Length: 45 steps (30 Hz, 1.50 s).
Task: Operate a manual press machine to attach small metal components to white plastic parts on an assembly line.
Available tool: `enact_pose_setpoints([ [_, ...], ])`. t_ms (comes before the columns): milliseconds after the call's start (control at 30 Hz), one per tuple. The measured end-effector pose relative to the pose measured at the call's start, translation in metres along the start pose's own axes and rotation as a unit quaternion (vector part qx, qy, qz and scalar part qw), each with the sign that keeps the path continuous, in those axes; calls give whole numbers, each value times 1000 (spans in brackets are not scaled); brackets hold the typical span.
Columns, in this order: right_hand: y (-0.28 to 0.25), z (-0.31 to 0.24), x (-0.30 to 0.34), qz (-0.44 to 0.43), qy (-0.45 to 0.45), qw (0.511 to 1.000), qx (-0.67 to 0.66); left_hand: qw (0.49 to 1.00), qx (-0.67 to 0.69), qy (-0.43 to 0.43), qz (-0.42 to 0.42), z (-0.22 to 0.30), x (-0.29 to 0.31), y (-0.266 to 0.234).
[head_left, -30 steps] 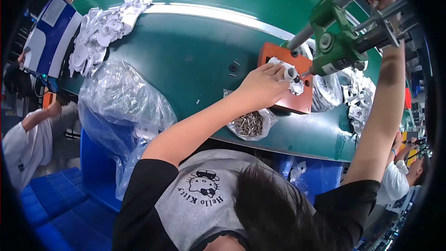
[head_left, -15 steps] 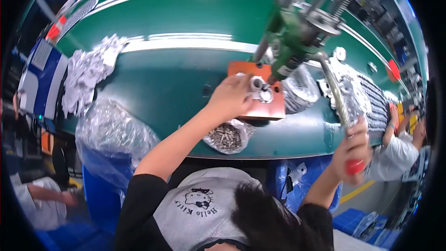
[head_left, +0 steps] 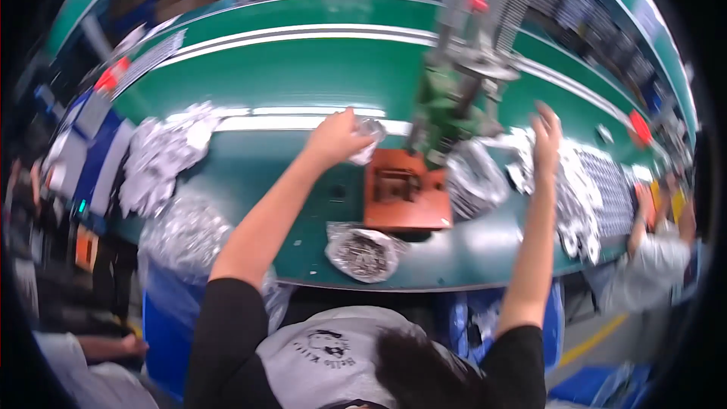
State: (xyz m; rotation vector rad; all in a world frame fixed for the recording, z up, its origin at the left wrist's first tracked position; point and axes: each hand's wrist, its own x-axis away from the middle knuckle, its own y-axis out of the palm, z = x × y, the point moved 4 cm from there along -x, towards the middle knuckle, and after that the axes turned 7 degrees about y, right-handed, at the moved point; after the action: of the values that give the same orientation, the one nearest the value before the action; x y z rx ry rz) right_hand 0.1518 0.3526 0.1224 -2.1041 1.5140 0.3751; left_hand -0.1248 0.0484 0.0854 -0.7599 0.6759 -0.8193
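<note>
In my left hand [head_left: 333,138] is a silvery metal part [head_left: 369,133], pinched at the fingertips above the bench, just past the left far corner of an orange fixture block [head_left: 409,212]. A dark nest [head_left: 397,184] shows on top of that block. Behind it stands a green hand press [head_left: 447,106] with a coil spring. My right hand [head_left: 547,144] is raised right of the press, beside a heap of white and silvery parts [head_left: 572,189]. Its fingers are blurred but look apart, and I see no lever grip in it.
An open bag of small metal pins [head_left: 363,255] lies near the front edge. Another clear bag of parts [head_left: 475,178] sits right of the block. White pieces [head_left: 170,151] are heaped at left, above a plastic-lined blue bin [head_left: 163,326]. A co-worker's arm [head_left: 644,220] is at far right.
My left hand has lifted the metal part off the orange block and moved it up and left. The right hand has left the red-ended press lever and moved upward. The view has shifted too.
</note>
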Motion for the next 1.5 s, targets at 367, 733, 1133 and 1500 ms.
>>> enact_pose_setpoints([
  [367,-86,206,44,-23,94,837,539,966,-118,-206,104,-166,31,-41],
  [733,-131,149,47,132,173,910,352,858,-393,-258,207,-323,169,-172],
  [1133,43,-21,225,-139,252,890,-352,751,626,-52,203,-46,141,-42],
  [1500,132,-118,255,-305,263,841,-362,655,721,121,189,57,160,32],
])
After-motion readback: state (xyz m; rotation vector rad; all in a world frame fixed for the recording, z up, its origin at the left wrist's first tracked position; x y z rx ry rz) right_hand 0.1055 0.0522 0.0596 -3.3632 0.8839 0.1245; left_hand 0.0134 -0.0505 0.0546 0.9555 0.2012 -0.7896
